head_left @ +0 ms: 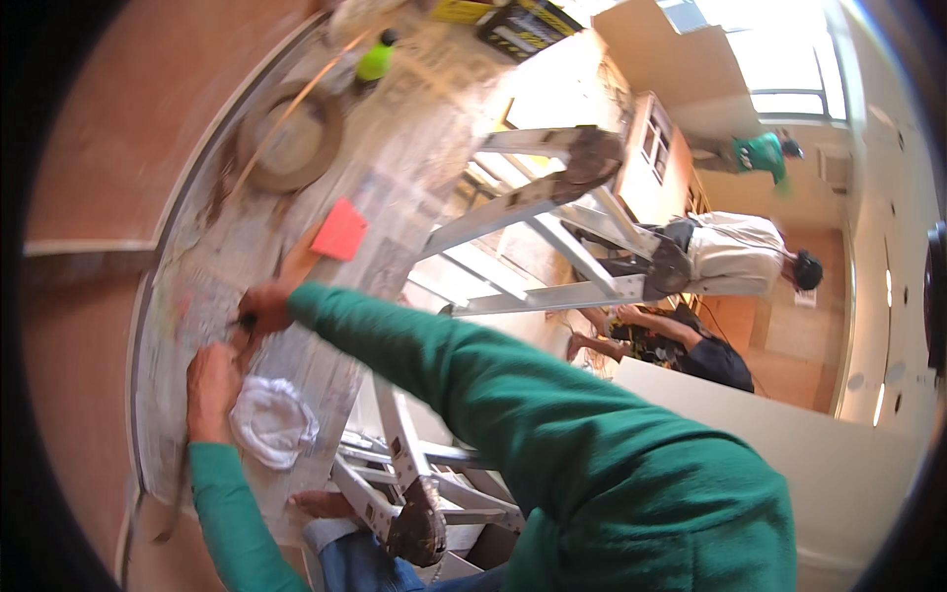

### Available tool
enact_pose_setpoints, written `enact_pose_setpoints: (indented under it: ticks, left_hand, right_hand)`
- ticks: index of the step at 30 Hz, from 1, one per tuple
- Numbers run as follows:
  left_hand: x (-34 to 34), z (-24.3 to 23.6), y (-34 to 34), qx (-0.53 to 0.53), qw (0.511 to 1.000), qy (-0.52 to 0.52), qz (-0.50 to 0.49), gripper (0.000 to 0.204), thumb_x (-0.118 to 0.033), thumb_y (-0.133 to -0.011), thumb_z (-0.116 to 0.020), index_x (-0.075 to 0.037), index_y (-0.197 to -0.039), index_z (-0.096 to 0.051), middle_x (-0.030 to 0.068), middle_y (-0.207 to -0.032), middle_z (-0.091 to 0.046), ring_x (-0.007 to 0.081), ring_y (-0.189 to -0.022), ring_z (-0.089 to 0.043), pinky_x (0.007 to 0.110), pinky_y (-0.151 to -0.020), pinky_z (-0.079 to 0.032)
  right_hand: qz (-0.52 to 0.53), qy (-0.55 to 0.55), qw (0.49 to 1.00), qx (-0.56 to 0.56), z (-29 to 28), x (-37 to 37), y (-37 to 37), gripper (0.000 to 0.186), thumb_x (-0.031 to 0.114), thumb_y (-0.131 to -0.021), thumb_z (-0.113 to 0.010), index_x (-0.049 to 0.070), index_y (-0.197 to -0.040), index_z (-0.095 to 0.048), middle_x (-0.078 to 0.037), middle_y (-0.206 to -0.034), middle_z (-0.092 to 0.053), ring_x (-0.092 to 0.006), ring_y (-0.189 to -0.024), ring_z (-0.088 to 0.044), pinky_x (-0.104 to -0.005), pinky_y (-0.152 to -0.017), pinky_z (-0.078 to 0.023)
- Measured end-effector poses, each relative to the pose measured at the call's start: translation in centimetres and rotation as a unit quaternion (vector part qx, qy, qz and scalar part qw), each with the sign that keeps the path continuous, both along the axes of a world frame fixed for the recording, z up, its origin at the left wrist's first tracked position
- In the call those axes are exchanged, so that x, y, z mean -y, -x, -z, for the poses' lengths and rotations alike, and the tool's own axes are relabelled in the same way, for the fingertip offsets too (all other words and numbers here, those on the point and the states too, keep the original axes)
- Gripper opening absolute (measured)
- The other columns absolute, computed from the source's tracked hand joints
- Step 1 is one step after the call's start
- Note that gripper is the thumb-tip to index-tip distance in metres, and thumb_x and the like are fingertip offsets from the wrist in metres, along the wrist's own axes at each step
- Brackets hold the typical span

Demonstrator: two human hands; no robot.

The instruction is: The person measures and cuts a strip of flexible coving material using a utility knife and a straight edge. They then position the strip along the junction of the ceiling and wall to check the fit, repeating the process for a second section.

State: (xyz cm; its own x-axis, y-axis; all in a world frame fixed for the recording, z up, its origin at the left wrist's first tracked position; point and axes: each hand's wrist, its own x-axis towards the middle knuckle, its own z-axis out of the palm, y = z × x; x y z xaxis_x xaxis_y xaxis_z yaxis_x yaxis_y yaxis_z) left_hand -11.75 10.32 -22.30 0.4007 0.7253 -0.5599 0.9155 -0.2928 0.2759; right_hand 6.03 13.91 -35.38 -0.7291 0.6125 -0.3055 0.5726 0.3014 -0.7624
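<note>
My right hand [266, 308] is closed on a small dark tool [247, 321] over a worn, dusty board [182, 335]. My left hand [212, 385] is just below it, with bent fingers at a narrow brown strip [296, 259]; what they grip is partly hidden. A crumpled white cloth [274, 419] lies beside my left hand. Farther up the board are a red square piece [338, 229], a round brownish item [291, 136] with a thin rod across it, and a green bottle [373, 61] with a dark cap.
Aluminium folding ladders [528, 296] stand beside and below me. Three other people are to the right: one in green [758, 153], one in a light top [730, 252], one crouching in dark clothes [700, 350]. A pale panel [691, 414] and wooden cabinet [641, 148] are nearby.
</note>
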Motion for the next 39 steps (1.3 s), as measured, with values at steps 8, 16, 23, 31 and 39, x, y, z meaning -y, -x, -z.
enact_pose_setpoints:
  ticks: [8, 16, 23, 31, 39]
  left_hand:
    - [1.0, 2.8, 0.0, 0.137, 0.95, 0.169, -0.223, 0.041, -0.03, -0.101, -0.061, 0.006, -0.084, -0.069, 0.0144, -0.064, -0.062, 0.0185, -0.061, -0.061, 0.039, -0.058, -0.048]
    - [4.9, 2.8, -0.9, 0.14, 0.914, -0.046, -0.379, 0.026, -0.022, -0.099, -0.05, 0.0, -0.098, -0.065, 0.0262, -0.098, -0.069, 0.048, -0.099, -0.065, 0.052, -0.086, -0.05]
    - [2.9, -7.0, -3.5, 0.122, 0.924, -0.023, -0.363, 0.038, -0.037, -0.099, -0.056, 0.0, -0.09, -0.064, 0.0213, -0.091, -0.071, 0.0409, -0.085, -0.066, 0.046, -0.076, -0.051]
    - [0.1, -7.5, -7.4, 0.136, 0.93, -0.098, -0.326, 0.051, -0.047, -0.092, -0.058, 0.002, -0.094, -0.07, 0.0239, -0.087, -0.071, 0.0452, -0.078, -0.065, 0.047, -0.071, -0.05]
    - [-0.2, -3.8, -5.0, -0.031, 0.94, -0.19, -0.282, 0.037, -0.034, -0.091, -0.063, -0.003, -0.11, -0.07, 0.0191, -0.102, -0.074, 0.0409, -0.102, -0.066, 0.054, -0.091, -0.044]
  right_hand:
    - [0.093, 0.12, 0.987, -0.054, 0.1, 2.1, -3.8, 0.033, 0.028, -0.088, -0.066, 0.006, -0.111, -0.073, -0.02, -0.104, -0.072, -0.0335, -0.101, -0.07, -0.0434, -0.09, -0.054]
    - [0.578, -0.081, 0.8, -0.139, -8.6, 6.9, -8.8, 0.023, 0.007, -0.096, -0.059, 0.006, -0.119, -0.055, -0.023, -0.099, -0.068, -0.0412, -0.093, -0.068, -0.046, -0.079, -0.054]
    - [0.434, 0.25, 0.86, -0.1, -9.2, 9.3, -15.5, 0.04, 0.031, -0.1, -0.062, 0.002, -0.126, -0.054, -0.013, -0.092, -0.066, -0.0231, -0.076, -0.066, -0.0375, -0.069, -0.053]
    - [0.559, 0.384, 0.706, -0.202, -9.0, 7.9, -16.0, 0.037, 0.039, -0.105, -0.058, 0.003, -0.11, -0.062, -0.003, -0.074, -0.057, -0.0109, -0.05, -0.052, -0.0288, -0.046, -0.045]
    - [0.108, -0.13, 0.985, -0.044, -7.8, 9.4, -13.8, 0.054, 0.001, -0.088, -0.051, 0.006, -0.143, -0.05, -0.017, -0.117, -0.062, -0.0307, -0.099, -0.066, -0.0379, -0.069, -0.057]
